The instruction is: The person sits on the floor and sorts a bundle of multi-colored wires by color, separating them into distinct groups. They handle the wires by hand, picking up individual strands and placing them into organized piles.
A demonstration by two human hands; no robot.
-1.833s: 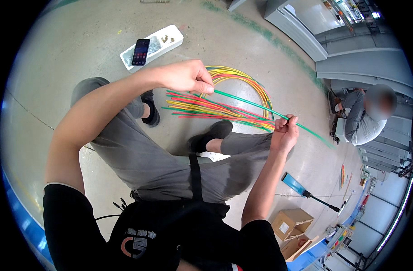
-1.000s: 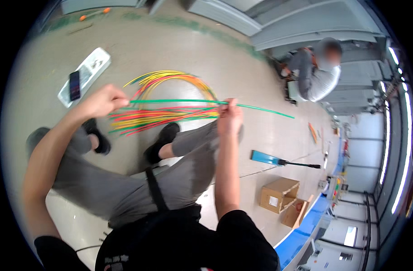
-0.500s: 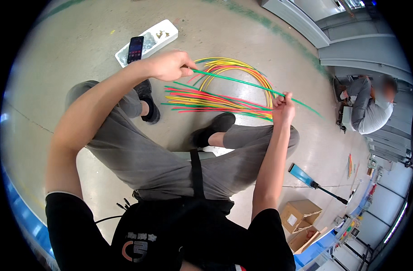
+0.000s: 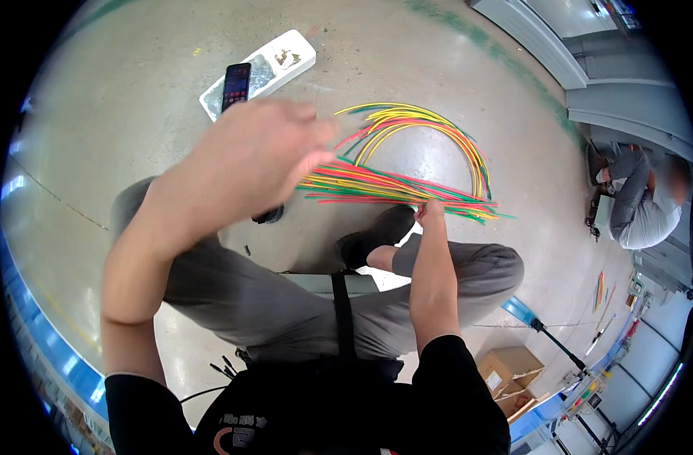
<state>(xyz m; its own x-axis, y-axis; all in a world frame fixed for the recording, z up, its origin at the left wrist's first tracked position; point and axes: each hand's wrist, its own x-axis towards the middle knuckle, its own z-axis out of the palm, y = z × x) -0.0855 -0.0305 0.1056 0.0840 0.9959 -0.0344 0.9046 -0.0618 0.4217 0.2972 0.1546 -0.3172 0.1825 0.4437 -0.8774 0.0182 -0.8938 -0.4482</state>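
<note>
While I sit on the concrete floor with my legs stretched out, the bundle of coloured wires lies just past my black shoes, and I place everything else from that bundle. My right hand is down at its near edge, fingers pinched on the ends of a few strands by the look of it, though it is too small to be sure of the grip. My left hand hangs in the air on the near left side of the bundle, blurred, fingers loosely spread and holding nothing that I can see. The straight red, yellow and green lengths lie side by side, probably so their ends line up, while the rest arches away in a loop on the far side. Beyond the bundle to the left, a white tray with a dark phone leaning across its edge sits well apart, out of the way. There is open floor around the loop. Far right of the bundle, another person sits by grey cabinets.
</note>
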